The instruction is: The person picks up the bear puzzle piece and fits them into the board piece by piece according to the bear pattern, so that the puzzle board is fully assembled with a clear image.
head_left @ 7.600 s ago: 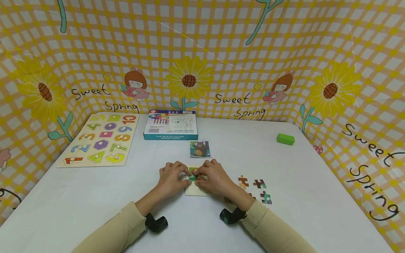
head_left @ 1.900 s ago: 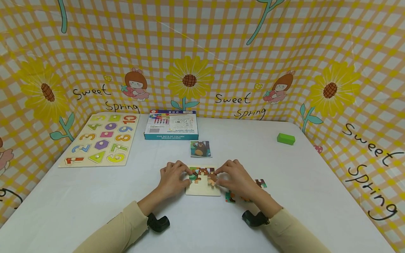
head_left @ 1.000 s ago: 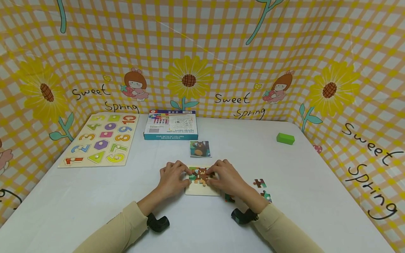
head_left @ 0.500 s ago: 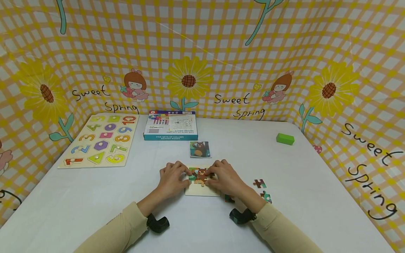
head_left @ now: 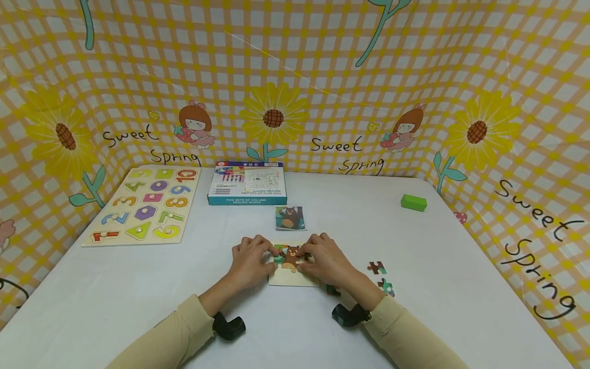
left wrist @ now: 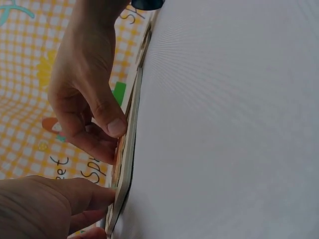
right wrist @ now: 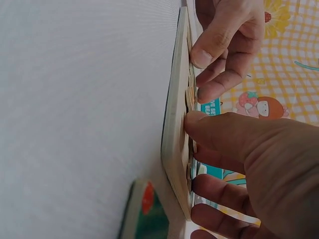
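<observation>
In the head view, a small wooden puzzle board (head_left: 295,281) lies in front of the person, its upper part covered by bear-picture pieces. The left hand (head_left: 251,261) holds the board's left side, thumb and forefinger on the pieces there; the left wrist view has its thumb (left wrist: 102,195) at the edge. My right hand (head_left: 324,260) pinches a brown bear-body puzzle piece (head_left: 290,262) just below the bear's head, thumb (right wrist: 197,122) low against the board. Its fingers hide the board's upper right. Loose puzzle pieces (head_left: 377,267) lie to the right, one partly behind the right wrist.
Behind the board is a bear picture card (head_left: 290,219). A teal-edged box (head_left: 247,200) stands farther back, with a number puzzle board (head_left: 126,240) at back left. A green block (head_left: 413,203) sits at back right. A patterned cloth (head_left: 332,113) surrounds the table.
Since 7.6 seconds ago the bear's head has appeared on the board. The right hand has moved left from the board's right side, and the bear-body piece now lies under the head. The left hand stays put.
</observation>
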The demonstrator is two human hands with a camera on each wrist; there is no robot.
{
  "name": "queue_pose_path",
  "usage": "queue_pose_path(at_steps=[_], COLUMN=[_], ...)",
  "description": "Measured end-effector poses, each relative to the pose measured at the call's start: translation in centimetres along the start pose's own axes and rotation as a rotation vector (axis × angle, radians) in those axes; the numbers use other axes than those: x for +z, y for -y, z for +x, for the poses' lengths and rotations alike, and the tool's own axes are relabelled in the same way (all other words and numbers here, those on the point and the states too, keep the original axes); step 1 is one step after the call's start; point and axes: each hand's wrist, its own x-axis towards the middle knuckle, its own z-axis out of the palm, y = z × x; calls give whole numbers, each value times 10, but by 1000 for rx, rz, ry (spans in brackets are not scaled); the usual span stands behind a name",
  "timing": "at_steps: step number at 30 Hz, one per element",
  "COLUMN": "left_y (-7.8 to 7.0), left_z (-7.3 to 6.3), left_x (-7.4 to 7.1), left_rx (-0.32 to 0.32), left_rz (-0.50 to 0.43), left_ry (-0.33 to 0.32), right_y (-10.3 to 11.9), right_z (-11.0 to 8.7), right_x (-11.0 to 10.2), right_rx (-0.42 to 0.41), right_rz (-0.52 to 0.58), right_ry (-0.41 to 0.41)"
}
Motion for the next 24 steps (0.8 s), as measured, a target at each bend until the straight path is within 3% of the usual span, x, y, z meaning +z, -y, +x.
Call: queue_pose_path(at_steps=[6,12,24], left_y=[-3,-7,-12], left_z=[2,6,8], left_x=[1,6,14], left_rx=[28,55,51], left_rz=[-21,-43,34], left_ry=[-9,22,18], right_y=[-1,-2,-4], right_z=[1,1,0], right_x=[0,1,2], right_rx=[-13,-27,-12], right_rz=[-21,-15,7], right_ry=[-8,-8,-6])
